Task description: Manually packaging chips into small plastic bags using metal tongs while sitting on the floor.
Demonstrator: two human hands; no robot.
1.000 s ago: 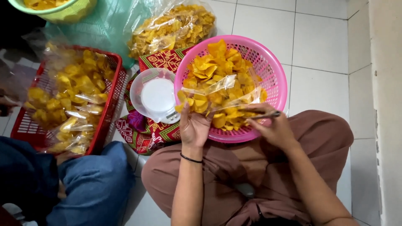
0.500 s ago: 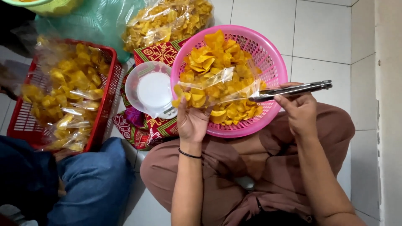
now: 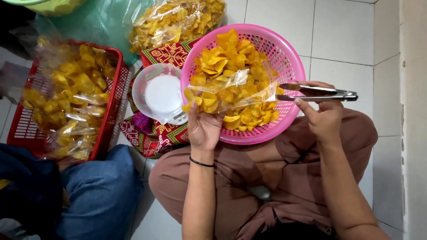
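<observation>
The left hand is closing its fingers around the lower edge of a clear plastic bag, gripping it from below with the palm turned up. The bag is lying across the front of the pink basket, partly filled with yellow chips, its mouth pointing toward the right hand. A thin black band is sitting around the left wrist.

The right hand is curling loosely around a pair of metal tongs, thumb stretched along the near side, and is holding them level just past the basket's right rim. The tongs' arms are lying nearly together, their tips reaching the bag's open end; whether they are pinching a chip cannot be told.

The pink basket is resting on the person's lap and the floor, heaped with loose yellow chips. Just beside its left rim a small white kitchen scale is standing, carrying a clear bowl, on a red patterned cloth.

Farther left, a red plastic crate is holding many sealed bags of the same chips. Above the scale, a large clear sack of chips is lying on a green plastic sheet.

The person is sitting cross-legged in brown trousers on white floor tiles. At the lower left, another person's knee in blue jeans is showing near the crate.
</observation>
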